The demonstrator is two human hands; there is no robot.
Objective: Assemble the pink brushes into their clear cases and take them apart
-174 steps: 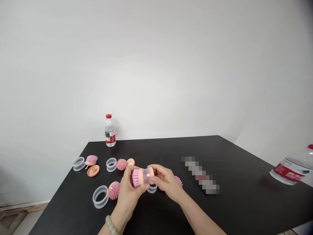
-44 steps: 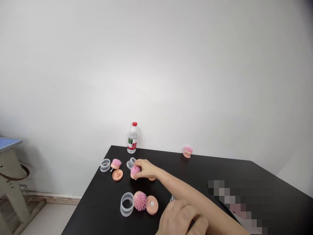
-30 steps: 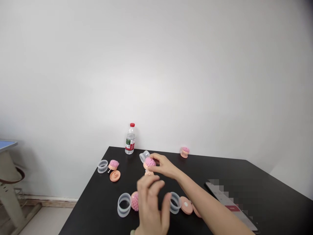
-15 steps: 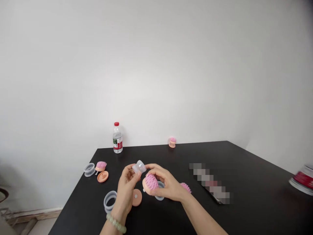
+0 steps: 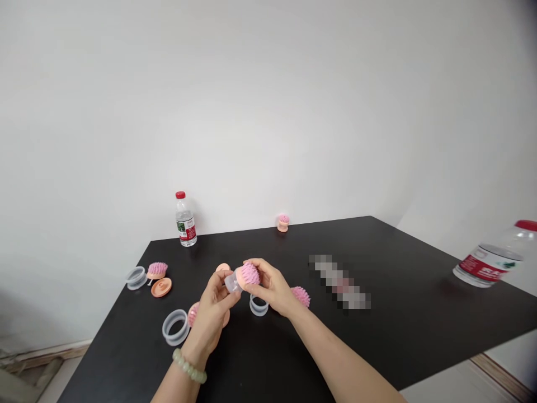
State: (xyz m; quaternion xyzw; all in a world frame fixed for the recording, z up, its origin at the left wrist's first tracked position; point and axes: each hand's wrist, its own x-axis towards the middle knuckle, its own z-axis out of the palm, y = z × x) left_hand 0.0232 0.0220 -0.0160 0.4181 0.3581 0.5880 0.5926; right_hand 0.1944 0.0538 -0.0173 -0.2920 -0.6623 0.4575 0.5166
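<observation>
My left hand point(image 5: 212, 313), with a beaded bracelet point(image 5: 189, 366) on its wrist, grips a small transparent plastic cup point(image 5: 232, 282). My right hand point(image 5: 272, 288) holds a pink bristled brush head with a peach base point(image 5: 249, 274). The cup's end sits against the peach base. Just below my hands stands a transparent ring point(image 5: 259, 305). A peach disc point(image 5: 223, 268) shows behind the hands, and a pink spiked brush head point(image 5: 192, 315) is partly hidden by my left hand. Another pink brush head point(image 5: 301, 296) lies right of my right hand.
On the black table point(image 5: 403, 252) lie transparent rings point(image 5: 175, 327), point(image 5: 136, 278), a pink brush point(image 5: 157, 270) and a peach lid point(image 5: 161, 287). A brush point(image 5: 283, 223) and water bottle point(image 5: 185, 219) stand far back. A pixelated object point(image 5: 339, 281) lies right; a large bottle point(image 5: 490, 262) stands beyond.
My hands have brought the cup and the brush head together, end to end. The view has swung, so the table sits higher and the large bottle shows more fully at right.
</observation>
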